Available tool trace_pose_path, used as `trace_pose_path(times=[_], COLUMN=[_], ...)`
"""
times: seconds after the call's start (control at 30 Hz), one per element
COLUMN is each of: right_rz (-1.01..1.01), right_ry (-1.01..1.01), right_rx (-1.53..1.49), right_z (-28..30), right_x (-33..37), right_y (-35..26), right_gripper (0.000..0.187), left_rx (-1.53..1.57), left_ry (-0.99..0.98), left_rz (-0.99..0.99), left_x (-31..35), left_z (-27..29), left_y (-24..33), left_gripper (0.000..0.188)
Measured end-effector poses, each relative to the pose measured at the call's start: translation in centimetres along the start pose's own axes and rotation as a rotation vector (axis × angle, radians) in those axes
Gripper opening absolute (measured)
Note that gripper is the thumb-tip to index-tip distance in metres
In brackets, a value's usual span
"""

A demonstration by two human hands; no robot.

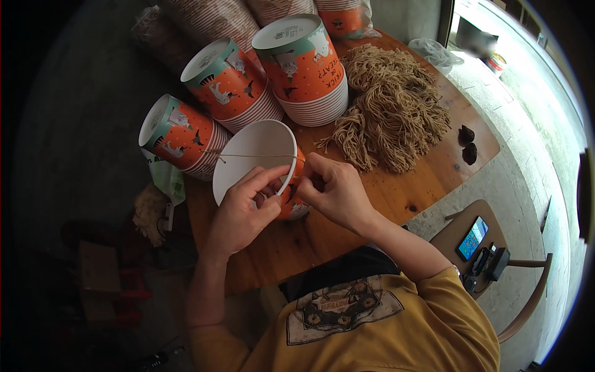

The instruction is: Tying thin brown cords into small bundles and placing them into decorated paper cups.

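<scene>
A paper bucket (253, 137), white inside and printed orange outside, leans on the wooden table with its mouth tilted toward me. A thin tan cord (260, 155) spans the mouth, with a knot near the left rim. My left hand (245, 204) is closed over the near right part of the rim, its index finger stretched along the edge and its thumb outside. Against the outer wall, my right hand (334, 189) is curled in a pinch where the cord's right end meets the rim. Its fingertips hide the cord's end.
Upside-down stacks of orange buckets (304, 68) line the table's far left. A heap of tan cords (396, 105) lies at the far right, with two small dark objects (468, 146) beside it. A chair (443, 239) on the right holds a phone (473, 238). Bagged bucket stacks (211, 31) stand behind.
</scene>
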State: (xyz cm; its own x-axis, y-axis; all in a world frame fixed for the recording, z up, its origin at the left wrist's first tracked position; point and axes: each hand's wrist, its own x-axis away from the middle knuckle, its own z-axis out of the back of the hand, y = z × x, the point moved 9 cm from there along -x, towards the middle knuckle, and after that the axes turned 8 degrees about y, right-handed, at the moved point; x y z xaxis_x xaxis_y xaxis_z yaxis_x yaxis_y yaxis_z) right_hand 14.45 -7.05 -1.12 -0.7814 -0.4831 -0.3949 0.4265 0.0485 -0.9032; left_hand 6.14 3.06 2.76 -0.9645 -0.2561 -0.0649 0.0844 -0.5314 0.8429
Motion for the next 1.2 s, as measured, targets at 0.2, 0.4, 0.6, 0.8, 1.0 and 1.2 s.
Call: trace_pose_path(times=[0.2,0.4,0.6,0.8,1.0,1.2], right_rz=[0.034,0.005,-0.047,-0.153,-0.111,-0.089], right_ry=[0.033,0.015,-0.049,-0.159,-0.213,-0.189], right_rx=[-0.019,-0.038,-0.001,0.003,0.002,0.015], right_z=[0.3,0.3,0.2,0.1,-0.1,-0.1], right_x=[0.1,0.4,0.8,1.0,1.1,1.2], right_y=[0.0,0.4,1.0,2.0,1.9,1.7], right_gripper=[0.009,0.01,0.012,0.014,0.015,0.013], left_rx=[-0.022,0.011,-0.013,-0.147,0.111,0.142], left_ry=[-0.016,-0.054,-0.086,-0.078,-0.107,-0.178], left_rz=[0.007,-0.027,0.035,-0.023,0.101,0.115], left_x=[0.0,-0.2,-2.6,-2.6,-2.4,-1.8], left_z=[-0.5,-1.1,-2.5,-2.5,-2.2,-2.6], left_y=[0.0,-0.5,-3.3,-2.0,-3.8,-3.2], left_gripper=[0.045,0.038,0.011,0.007,0.01,0.012])
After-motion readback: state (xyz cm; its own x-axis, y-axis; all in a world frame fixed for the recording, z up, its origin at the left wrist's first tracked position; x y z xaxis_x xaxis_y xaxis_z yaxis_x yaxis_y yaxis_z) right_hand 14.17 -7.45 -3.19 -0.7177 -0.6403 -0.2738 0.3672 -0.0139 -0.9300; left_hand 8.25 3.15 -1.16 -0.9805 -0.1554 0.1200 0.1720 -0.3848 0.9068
